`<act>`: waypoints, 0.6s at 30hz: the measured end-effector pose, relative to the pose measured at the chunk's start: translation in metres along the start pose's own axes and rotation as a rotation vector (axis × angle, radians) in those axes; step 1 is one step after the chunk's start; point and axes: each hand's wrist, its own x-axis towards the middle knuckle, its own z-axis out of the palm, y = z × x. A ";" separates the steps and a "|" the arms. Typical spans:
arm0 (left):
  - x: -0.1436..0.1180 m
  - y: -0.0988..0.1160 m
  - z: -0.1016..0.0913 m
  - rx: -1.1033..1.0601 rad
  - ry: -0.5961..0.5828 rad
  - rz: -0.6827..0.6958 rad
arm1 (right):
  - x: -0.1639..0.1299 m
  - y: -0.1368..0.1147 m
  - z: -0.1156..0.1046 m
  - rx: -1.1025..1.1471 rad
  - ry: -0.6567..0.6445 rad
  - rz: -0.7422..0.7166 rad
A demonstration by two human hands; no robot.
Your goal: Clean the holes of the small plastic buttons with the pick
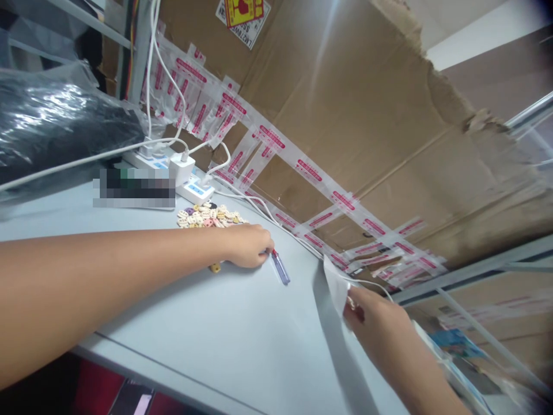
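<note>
My left hand reaches across the table with its fingers closed on the red end of a small screwdriver. Its clear bluish handle sticks out to the right, and the rest of it is hidden by the fingers. Behind my left wrist lies a pile of small button-like pieces, mostly cream, with some pink, yellow and purple. A lone yellow piece peeks out in front of the wrist. On the right, my right hand is closed on a white sheet that looks like paper, held upright above the table.
A white power strip with plugs and cables stands at the back left. Near it are a blurred-out flat item and a black plastic-wrapped bundle. A taped cardboard sheet walls off the table's far side.
</note>
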 end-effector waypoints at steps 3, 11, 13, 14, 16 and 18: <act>0.000 0.000 -0.001 0.001 -0.005 0.005 | 0.022 0.006 -0.013 -0.078 -0.079 0.040; -0.002 0.003 -0.004 0.003 -0.023 -0.003 | 0.049 0.016 -0.014 -0.318 0.032 -0.024; -0.002 0.004 -0.005 0.002 -0.026 -0.009 | 0.052 0.019 -0.020 -0.296 -0.022 0.027; -0.002 0.004 -0.005 0.001 -0.026 -0.012 | 0.054 0.022 -0.026 -0.294 -0.046 0.057; -0.003 0.005 -0.005 -0.001 -0.021 -0.023 | 0.059 0.031 -0.042 -0.325 -0.051 0.088; -0.003 0.006 -0.005 -0.005 -0.005 -0.039 | 0.067 0.045 -0.061 -0.375 -0.011 0.081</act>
